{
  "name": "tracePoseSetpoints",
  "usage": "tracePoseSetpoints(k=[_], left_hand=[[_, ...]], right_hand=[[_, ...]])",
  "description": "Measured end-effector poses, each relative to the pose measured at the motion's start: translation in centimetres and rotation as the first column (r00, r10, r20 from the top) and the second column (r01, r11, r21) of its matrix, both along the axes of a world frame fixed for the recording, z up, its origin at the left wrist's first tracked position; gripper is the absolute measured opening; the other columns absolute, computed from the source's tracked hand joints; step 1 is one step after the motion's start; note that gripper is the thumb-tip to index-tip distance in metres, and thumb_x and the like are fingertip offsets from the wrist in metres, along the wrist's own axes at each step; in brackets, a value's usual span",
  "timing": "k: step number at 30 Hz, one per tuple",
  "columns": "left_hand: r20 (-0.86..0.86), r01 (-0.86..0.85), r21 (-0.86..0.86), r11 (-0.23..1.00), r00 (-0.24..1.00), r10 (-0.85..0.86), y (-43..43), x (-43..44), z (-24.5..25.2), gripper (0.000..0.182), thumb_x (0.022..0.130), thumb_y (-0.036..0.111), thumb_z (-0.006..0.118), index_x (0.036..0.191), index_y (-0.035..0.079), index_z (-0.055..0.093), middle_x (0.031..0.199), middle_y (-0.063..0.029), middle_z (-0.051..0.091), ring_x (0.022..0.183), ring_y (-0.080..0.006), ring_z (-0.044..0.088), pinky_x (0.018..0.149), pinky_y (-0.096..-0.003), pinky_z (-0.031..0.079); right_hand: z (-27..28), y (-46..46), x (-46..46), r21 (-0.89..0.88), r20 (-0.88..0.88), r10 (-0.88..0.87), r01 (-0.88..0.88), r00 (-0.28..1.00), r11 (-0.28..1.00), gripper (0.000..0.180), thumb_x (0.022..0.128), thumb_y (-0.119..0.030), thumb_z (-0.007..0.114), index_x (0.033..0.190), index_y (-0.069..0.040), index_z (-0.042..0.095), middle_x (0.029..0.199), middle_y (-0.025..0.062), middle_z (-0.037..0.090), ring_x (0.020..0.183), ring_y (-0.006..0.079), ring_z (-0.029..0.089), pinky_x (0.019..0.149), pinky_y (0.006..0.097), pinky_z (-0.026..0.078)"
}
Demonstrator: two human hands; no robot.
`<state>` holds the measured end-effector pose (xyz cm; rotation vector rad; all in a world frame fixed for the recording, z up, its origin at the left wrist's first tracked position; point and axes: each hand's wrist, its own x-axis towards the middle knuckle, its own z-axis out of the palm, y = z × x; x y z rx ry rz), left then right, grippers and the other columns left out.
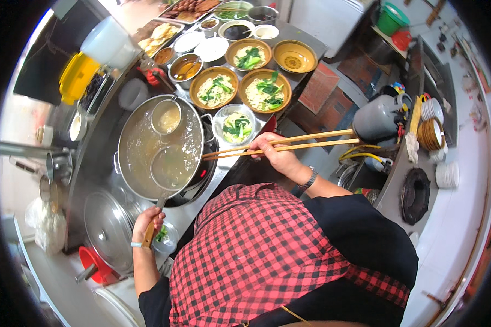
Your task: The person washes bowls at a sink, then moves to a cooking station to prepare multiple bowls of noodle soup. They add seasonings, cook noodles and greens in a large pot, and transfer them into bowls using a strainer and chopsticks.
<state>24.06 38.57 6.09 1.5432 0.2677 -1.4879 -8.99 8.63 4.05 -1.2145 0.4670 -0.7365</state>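
My left hand (149, 224) grips the wooden handle (149, 235) of a round strainer (172, 167), whose basket sits in the cloudy water of a large steel pot (125, 163). A pair of long wooden chopsticks (319, 138) is held in my right hand (272, 153), their tips at the pot's right side. A second, smaller strainer (166, 117) with pale contents rests in the pot's far part. Just beyond my right hand stands a clear plastic bowl (219, 133) of noodles and greens. Brown bowls (196, 96) (287, 100) farther back hold noodles with leafy greens.
An empty brown bowl (294, 57) stands at the counter's far right corner. Seasoning containers (185, 69) and food trays (192, 10) line the back. A steel lid (106, 233) leans at left, near a red bucket (96, 263). A gas cylinder (374, 116) stands at right.
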Motion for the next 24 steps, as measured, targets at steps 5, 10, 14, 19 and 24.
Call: tracePoseSetpoints(k=[5, 10, 14, 19, 24], left_hand=[[-0.147, -0.175, -0.147, 0.973, 0.977, 0.154, 0.8, -3.3, 0.8, 0.018, 0.091, 0.015, 0.050, 0.078, 0.004, 0.045, 0.059, 0.0003, 0.045, 0.038, -0.0045, 0.036, 0.033, -0.0155, 0.034], [-0.071, -0.226, -0.154, 0.962, 0.973, 0.218, -0.2, -5.1, 1.7, 0.013, 0.092, 0.015, 0.050, 0.086, 0.005, 0.042, 0.076, -0.0069, 0.050, 0.046, -0.0037, 0.041, 0.034, -0.0150, 0.038], [-0.004, -0.242, -0.111, 0.964, 0.970, 0.243, -0.5, -6.0, 2.2, 0.013, 0.090, 0.012, 0.051, 0.086, 0.008, 0.040, 0.073, -0.0066, 0.050, 0.046, -0.0046, 0.041, 0.035, -0.0157, 0.037], [-0.046, -0.263, -0.151, 0.953, 0.965, 0.259, 0.6, -4.6, 0.8, 0.015, 0.089, 0.009, 0.052, 0.088, 0.011, 0.037, 0.070, -0.0081, 0.051, 0.045, -0.0081, 0.042, 0.036, -0.0180, 0.036], [0.050, -0.140, -0.162, 0.977, 0.988, 0.149, 1.9, -2.5, -1.6, 0.021, 0.088, 0.008, 0.050, 0.103, 0.005, 0.036, 0.066, -0.0065, 0.050, 0.046, -0.0106, 0.044, 0.039, -0.0235, 0.040]], right_hand=[[0.6, -2.5, 0.1, -0.084, 0.004, 0.012, -0.012, 1.000, 0.996, 0.024, 0.096, -0.020, 0.047, 0.088, -0.001, 0.059, 0.080, 0.0053, 0.062, 0.071, 0.0111, 0.059, 0.065, 0.0239, 0.049], [0.6, -3.8, 2.1, 0.006, 0.017, 0.060, -0.060, 0.998, 0.998, 0.024, 0.096, -0.020, 0.049, 0.090, 0.001, 0.060, 0.085, 0.0055, 0.062, 0.077, 0.0119, 0.060, 0.071, 0.0250, 0.050], [0.1, -3.5, 5.8, -0.148, -0.066, 0.194, -0.202, 0.979, 0.968, 0.019, 0.095, -0.012, 0.049, 0.090, 0.002, 0.061, 0.083, 0.0051, 0.061, 0.075, 0.0104, 0.059, 0.070, 0.0229, 0.049], [-0.9, -1.5, 12.5, -0.643, -0.246, 0.135, -0.266, 0.960, 0.719, 0.013, 0.088, -0.012, 0.057, 0.090, -0.002, 0.064, 0.083, 0.0087, 0.062, 0.075, 0.0180, 0.057, 0.066, 0.0303, 0.047], [-1.3, 2.3, 14.5, -0.563, -0.255, 0.125, -0.252, 0.959, 0.787, 0.014, 0.086, -0.014, 0.059, 0.088, -0.002, 0.065, 0.081, 0.0111, 0.062, 0.074, 0.0226, 0.059, 0.067, 0.0320, 0.047]])
